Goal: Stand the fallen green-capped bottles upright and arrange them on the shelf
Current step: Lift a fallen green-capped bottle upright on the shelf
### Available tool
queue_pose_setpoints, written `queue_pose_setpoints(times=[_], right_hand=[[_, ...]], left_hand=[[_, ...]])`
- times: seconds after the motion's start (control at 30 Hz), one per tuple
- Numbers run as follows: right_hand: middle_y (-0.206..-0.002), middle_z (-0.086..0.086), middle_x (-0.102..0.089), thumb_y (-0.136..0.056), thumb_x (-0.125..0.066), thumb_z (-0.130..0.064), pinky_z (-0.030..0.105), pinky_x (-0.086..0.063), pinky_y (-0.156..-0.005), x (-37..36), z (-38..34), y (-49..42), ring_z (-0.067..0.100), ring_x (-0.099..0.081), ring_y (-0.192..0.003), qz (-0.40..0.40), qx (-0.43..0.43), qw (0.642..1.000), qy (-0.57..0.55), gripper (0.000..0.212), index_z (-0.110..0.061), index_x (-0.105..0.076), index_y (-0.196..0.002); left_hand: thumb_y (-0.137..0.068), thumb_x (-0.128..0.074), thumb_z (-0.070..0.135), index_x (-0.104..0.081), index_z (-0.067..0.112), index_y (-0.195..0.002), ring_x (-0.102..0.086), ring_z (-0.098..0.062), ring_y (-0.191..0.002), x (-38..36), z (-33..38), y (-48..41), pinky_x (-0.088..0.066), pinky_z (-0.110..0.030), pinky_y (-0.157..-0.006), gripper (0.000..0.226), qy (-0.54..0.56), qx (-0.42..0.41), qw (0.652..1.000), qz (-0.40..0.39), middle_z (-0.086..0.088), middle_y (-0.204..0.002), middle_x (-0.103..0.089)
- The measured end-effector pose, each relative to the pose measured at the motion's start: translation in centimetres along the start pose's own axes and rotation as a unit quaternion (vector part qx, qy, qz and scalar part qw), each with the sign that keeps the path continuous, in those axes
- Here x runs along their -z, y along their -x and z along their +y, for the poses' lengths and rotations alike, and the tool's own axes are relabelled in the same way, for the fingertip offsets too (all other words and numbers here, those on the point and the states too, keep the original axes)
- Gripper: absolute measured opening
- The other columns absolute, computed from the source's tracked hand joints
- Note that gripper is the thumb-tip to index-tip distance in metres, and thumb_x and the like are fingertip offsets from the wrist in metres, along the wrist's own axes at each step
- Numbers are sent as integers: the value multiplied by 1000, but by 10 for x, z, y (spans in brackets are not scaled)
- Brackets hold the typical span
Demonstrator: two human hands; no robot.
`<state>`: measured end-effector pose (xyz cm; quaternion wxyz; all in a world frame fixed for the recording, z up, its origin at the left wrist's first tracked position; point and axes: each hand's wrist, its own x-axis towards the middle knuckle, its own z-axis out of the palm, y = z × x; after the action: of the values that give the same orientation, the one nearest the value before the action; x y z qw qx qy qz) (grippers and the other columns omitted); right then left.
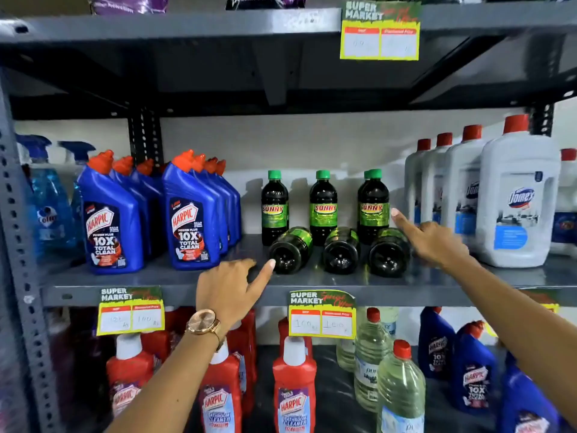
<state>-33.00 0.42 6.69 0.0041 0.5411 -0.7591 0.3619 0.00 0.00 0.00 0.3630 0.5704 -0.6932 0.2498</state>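
Note:
Three dark bottles lie on their sides on the grey middle shelf (175, 278), bottoms facing me: a left one (290, 250), a middle one (341, 250) and a right one (389, 253). Behind them stand upright green-capped Sunny bottles: left (274, 207), middle (323, 207) and right (373, 205), with another cap just visible behind the right one. My left hand (231, 287), wearing a watch, points with its forefinger at the left fallen bottle's base. My right hand (429, 237) rests beside the right fallen bottle, forefinger stretched toward the right upright bottle. Neither hand holds anything.
Blue Harpic bottles (192, 214) stand in rows to the left, white Domex jugs (518, 198) to the right. Blue spray bottles (46, 201) sit at the far left. Price tags (321, 314) hang on the shelf edge. Red Harpic and clear bottles fill the lower shelf.

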Motion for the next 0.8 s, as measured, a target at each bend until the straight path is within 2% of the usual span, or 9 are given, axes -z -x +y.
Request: queue_pose_setpoints(times=[0.07,0.13,0.17,0.27,0.33,0.4,0.53,0.63,0.8], right_hand=[[-142,26,-49,-63,-15,-96,50,-35,-107,-1,-2,-10,39,-49,-128,-94,-55,994,-26,123,-6,-45,-141],[-163,14,-16,-54,-24,-102,49,-18,-119,-6,-5,-20,34,-21,-148,-202,-93,971,-91,128,-23,-19,-156],[-164,11,-13,-51,-30,-102,45,-19,-118,-10,-5,-29,32,-19,-149,-222,-91,966,-97,130,-27,-17,-156],[-140,15,-51,-43,-50,-95,36,-39,-100,-13,-5,-37,34,-53,-122,-221,-99,966,-95,128,-17,-42,-143],[-109,15,-66,-50,-61,-83,33,-50,-78,-15,-1,-33,28,-63,-94,-192,-118,960,-168,106,-11,-54,-128],[-93,12,-66,-67,-65,-69,29,-47,-64,-20,11,-27,24,-61,-80,-147,-136,943,-267,82,-8,-59,-121],[-115,20,-66,-59,-63,-77,43,-49,-95,-24,22,-9,34,-62,-104,-6,-113,935,-338,96,-3,-62,-121],[-118,26,-62,-74,-57,-73,43,-44,-90,-21,16,3,35,-59,-104,114,-59,940,-317,80,1,-61,-105],[-113,15,-62,-77,-67,-61,43,-47,-95,-18,8,14,34,-58,-111,181,30,945,-270,74,-2,-51,-118]], left_hand=[[-82,-16,75,-73,22,-83,-67,-20,-62,-2,-1,0,-46,-30,-47,78,-16,-18,1000,20,1,-65,-71],[-82,-17,75,-72,21,-74,-64,-19,-54,-4,-3,1,-43,-28,-42,78,-32,-50,997,41,1,-60,-68],[-82,-20,74,-72,20,-71,-63,-19,-52,-5,-4,1,-41,-27,-40,76,-29,-57,997,49,1,-58,-67],[-84,-28,69,-70,18,-65,-62,-23,-49,-7,-5,2,-39,-26,-40,69,-16,-61,995,81,0,-53,-65],[-84,-31,66,-70,17,-64,-63,-25,-50,-8,-5,3,-39,-27,-41,66,-6,-51,995,85,-2,-54,-66],[-84,-32,65,-71,16,-65,-64,-26,-52,-9,-4,3,-40,-27,-41,65,-3,-49,995,83,-2,-55,-67],[-85,-32,63,-71,16,-62,-63,-26,-49,-10,-4,3,-36,-25,-42,64,-7,-50,994,92,-3,-53,-66],[-85,-32,62,-71,16,-63,-63,-27,-50,-10,-5,4,-37,-25,-43,65,-5,-50,995,89,-4,-54,-66],[-86,-29,63,-70,17,-63,-61,-27,-49,-10,-4,5,-33,-24,-43,66,-9,-52,995,89,-4,-53,-65]])
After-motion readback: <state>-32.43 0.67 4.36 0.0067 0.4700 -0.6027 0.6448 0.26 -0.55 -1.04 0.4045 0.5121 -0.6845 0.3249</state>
